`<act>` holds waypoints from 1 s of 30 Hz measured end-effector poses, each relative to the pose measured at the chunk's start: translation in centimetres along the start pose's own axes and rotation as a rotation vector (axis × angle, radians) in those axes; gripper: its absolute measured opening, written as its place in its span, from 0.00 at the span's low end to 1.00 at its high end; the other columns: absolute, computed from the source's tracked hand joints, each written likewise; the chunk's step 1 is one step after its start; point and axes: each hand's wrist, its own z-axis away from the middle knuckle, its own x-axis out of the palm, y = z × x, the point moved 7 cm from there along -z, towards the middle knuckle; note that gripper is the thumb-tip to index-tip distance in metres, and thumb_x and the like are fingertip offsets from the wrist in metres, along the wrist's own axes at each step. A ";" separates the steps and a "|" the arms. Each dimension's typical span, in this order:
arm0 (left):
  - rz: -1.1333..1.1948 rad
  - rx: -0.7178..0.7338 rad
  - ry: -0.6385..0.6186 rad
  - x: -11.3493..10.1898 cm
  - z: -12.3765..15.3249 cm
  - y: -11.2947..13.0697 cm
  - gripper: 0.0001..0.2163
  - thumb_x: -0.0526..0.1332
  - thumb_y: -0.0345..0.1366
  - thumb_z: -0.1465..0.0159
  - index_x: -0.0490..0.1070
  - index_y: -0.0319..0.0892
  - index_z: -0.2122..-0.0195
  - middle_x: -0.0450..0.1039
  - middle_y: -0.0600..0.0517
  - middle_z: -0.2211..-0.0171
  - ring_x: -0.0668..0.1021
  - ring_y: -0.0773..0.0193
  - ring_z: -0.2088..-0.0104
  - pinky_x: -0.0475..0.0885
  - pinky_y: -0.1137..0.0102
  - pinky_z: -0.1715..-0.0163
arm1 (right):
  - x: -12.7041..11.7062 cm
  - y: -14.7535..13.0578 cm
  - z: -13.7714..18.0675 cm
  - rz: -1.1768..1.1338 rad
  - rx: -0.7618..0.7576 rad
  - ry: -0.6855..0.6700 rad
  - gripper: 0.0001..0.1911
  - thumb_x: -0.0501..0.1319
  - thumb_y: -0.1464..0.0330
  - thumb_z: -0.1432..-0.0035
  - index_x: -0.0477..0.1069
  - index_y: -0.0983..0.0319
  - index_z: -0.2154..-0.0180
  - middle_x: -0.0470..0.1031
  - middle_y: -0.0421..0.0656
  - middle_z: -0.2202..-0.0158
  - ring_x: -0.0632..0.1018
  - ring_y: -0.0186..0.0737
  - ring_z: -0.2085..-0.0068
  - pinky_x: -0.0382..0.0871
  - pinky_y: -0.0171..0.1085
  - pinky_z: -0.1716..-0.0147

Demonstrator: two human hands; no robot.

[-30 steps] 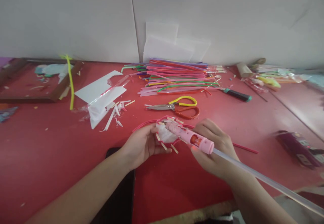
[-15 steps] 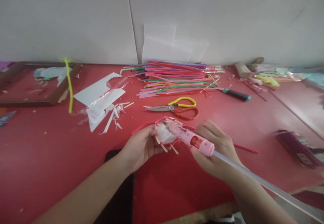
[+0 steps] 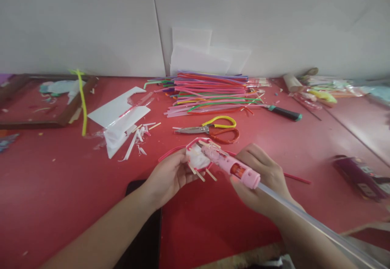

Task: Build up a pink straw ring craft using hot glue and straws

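Observation:
My left hand grips a small craft piece, a white centre ringed by a pink straw frame with short tan sticks poking out. My right hand is closed round a pink glue gun with a long clear glue stick trailing from its back towards the lower right. The gun's tip rests on top of the craft piece. Both hands hover just above the red table.
Scissors with yellow and orange handles lie just beyond the hands. Behind them is a pile of coloured straws and a green-handled knife. White paper scraps lie left, a wooden frame far left, a purple box right.
The craft piece and the glue gun tip have shifted slightly up and away from me; my left hand turned the piece a little. The rest stays put.

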 end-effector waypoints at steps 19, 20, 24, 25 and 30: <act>0.028 -0.060 0.180 0.0 0.5 0.3 0.15 0.52 0.23 0.31 0.75 0.37 0.70 0.79 0.47 0.71 0.83 0.61 0.70 0.83 0.62 0.65 | 0.2 0.4 0.2 0.019 0.004 -0.037 0.11 0.55 0.78 0.44 0.58 0.58 0.73 0.65 0.40 0.75 0.67 0.39 0.71 0.61 0.37 0.73; 0.026 -0.063 0.193 0.0 0.5 0.3 0.15 0.52 0.23 0.31 0.74 0.37 0.71 0.79 0.47 0.73 0.83 0.61 0.71 0.83 0.63 0.66 | 0.3 0.4 0.2 0.025 0.004 -0.041 0.11 0.55 0.78 0.44 0.58 0.57 0.73 0.65 0.40 0.75 0.67 0.39 0.71 0.61 0.38 0.73; 0.023 -0.070 0.227 0.3 0.7 0.4 0.16 0.50 0.23 0.30 0.74 0.36 0.70 0.79 0.47 0.72 0.82 0.62 0.72 0.83 0.65 0.69 | 0.3 0.5 0.3 0.022 0.000 -0.021 0.12 0.54 0.78 0.44 0.57 0.57 0.74 0.64 0.39 0.76 0.67 0.38 0.71 0.61 0.37 0.73; 0.025 -0.071 0.233 0.3 0.7 0.4 0.16 0.50 0.23 0.29 0.74 0.36 0.70 0.79 0.47 0.72 0.82 0.62 0.72 0.82 0.66 0.70 | 0.2 0.5 0.2 0.022 0.003 -0.013 0.12 0.54 0.78 0.45 0.57 0.57 0.74 0.64 0.39 0.76 0.67 0.38 0.71 0.61 0.37 0.73; 0.025 -0.070 0.247 0.4 0.6 0.5 0.17 0.49 0.25 0.28 0.76 0.35 0.67 0.79 0.46 0.71 0.82 0.62 0.72 0.82 0.66 0.70 | 0.2 0.6 0.2 0.029 0.034 0.001 0.10 0.54 0.78 0.45 0.58 0.58 0.73 0.64 0.39 0.76 0.67 0.38 0.72 0.62 0.36 0.74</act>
